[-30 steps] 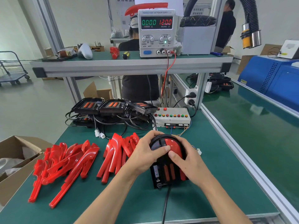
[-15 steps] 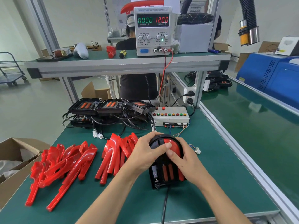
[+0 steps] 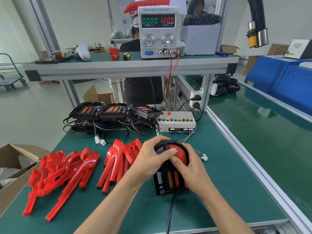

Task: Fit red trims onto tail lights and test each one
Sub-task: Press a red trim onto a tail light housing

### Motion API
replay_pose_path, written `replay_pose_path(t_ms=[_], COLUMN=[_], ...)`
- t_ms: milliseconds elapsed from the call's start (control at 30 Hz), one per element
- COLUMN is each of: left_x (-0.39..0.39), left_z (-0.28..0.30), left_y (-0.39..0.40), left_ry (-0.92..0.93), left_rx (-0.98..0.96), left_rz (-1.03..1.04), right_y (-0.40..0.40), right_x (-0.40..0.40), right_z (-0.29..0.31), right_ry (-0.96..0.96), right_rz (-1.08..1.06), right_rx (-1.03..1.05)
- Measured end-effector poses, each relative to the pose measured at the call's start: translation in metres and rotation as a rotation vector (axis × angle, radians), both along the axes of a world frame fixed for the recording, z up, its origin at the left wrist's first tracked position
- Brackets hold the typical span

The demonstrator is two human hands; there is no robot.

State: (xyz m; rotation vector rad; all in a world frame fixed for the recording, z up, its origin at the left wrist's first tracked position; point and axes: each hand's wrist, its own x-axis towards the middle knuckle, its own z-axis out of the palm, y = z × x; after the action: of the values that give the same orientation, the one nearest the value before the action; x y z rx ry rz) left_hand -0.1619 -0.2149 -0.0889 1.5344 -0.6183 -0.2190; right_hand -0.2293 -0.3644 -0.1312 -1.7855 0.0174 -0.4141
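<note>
A black tail light (image 3: 168, 181) with a red trim (image 3: 180, 153) on its rounded top lies on the green bench in front of me. My left hand (image 3: 152, 159) grips its left side, thumb pressing on the red trim. My right hand (image 3: 190, 168) holds the right side, thumb on the trim too. A black cable (image 3: 169, 215) runs from the light toward me. Two heaps of loose red trims (image 3: 64, 173) (image 3: 118, 159) lie to the left. Three more black tail lights (image 3: 111, 110) sit at the back.
A button test box (image 3: 177, 121) stands behind the light, with a white connector (image 3: 204, 157) on loose wires beside it. A power supply (image 3: 157, 31) on the upper shelf reads 0.000 A and 12.00 V. A cardboard box (image 3: 13, 166) sits at the left edge. A person stands behind the bench.
Both hands stay on the tail light. My thumbs have shifted slightly on the red trim; the camera has tilted a little.
</note>
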Motion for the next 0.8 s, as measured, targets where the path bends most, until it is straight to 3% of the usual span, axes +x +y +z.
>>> replay_pose_path(t_ms=[533, 800], left_x=[0.002, 0.005], left_z=[0.003, 0.0], left_y=[0.0, 0.002], left_ry=[0.062, 0.122], left_rx=[0.023, -0.091], left_rz=[-0.075, -0.034], right_y=[-0.005, 0.006], right_x=[0.001, 0.007], right_z=[-0.001, -0.007], right_ry=[0.01, -0.067], right_rz=[0.006, -0.053], right_rx=[0.019, -0.008])
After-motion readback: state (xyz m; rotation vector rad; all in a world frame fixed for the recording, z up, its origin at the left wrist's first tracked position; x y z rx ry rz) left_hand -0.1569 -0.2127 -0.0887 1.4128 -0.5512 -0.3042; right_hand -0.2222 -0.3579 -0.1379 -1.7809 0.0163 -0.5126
